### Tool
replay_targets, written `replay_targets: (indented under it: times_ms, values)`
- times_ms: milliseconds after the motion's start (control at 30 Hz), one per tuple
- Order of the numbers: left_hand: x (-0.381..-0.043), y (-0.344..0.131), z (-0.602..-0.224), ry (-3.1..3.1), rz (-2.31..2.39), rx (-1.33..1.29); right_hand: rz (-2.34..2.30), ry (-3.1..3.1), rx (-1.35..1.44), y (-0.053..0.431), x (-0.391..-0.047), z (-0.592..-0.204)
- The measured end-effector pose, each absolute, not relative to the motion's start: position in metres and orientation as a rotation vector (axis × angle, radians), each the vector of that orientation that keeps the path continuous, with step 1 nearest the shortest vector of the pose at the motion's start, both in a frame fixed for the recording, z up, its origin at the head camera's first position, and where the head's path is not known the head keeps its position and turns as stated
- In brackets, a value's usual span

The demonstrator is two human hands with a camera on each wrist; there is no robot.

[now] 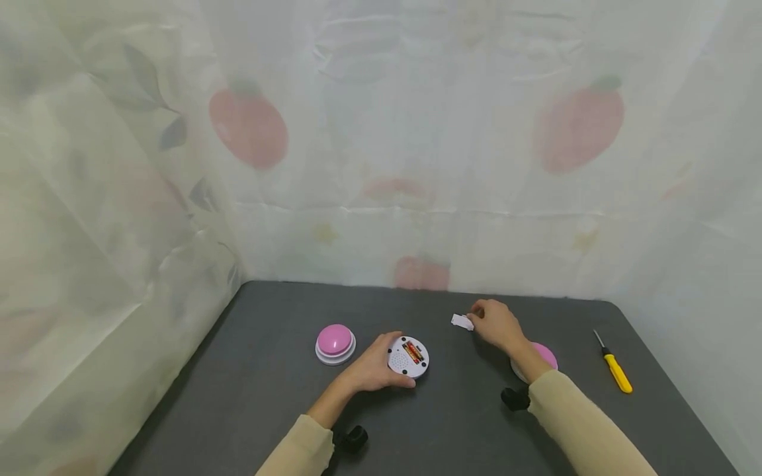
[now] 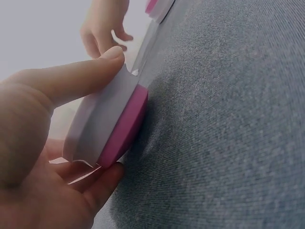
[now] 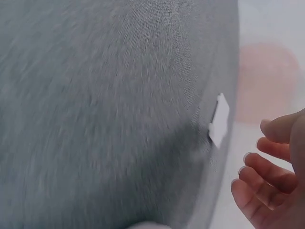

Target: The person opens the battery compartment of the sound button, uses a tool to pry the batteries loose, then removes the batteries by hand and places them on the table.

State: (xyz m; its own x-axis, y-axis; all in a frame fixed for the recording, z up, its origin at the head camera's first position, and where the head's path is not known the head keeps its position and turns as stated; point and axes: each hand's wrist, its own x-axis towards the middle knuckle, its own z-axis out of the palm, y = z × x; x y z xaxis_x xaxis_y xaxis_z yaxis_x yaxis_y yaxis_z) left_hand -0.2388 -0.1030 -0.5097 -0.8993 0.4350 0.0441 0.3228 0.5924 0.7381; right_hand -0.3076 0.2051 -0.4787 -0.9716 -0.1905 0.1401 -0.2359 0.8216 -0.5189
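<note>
My left hand [image 1: 375,365] grips a round white push button [image 1: 400,362] by its rim, thumb on one side and fingers on the other. It is upside down, its pink dome [image 2: 125,126] facing the table. Two red and gold batteries [image 1: 413,352] show in its uncovered compartment. A small white battery cover [image 1: 462,322] lies on the dark table near the back. Just beside it is my right hand [image 1: 495,325]; in the right wrist view its loosely bent fingers [image 3: 267,174] stand apart from the cover and hold nothing.
Another pink-topped button [image 1: 335,341] stands upright left of my left hand. A third pink button [image 1: 545,355] is partly hidden under my right forearm. The yellow-handled screwdriver [image 1: 618,372] lies at the right. Printed curtains [image 1: 417,132] hang behind the grey table [image 1: 452,423].
</note>
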Motion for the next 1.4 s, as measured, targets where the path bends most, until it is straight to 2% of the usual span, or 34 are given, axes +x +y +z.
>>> replay_targets:
  times_ms: [533,867,1400]
  values:
    - [-0.244,-0.096,-0.507,2.652,1.184,0.705,0.814,-2.825,0.333,0.271,-0.255,-0.453]
    - [-0.242,-0.101,-0.506,2.698,1.181,0.656,0.718,-2.757,0.267,0.299,-0.236,-0.444]
    - [-0.234,-0.106,-0.505,2.674,1.136,0.672,0.673,-2.729,-0.020,0.371,-0.214,-0.466]
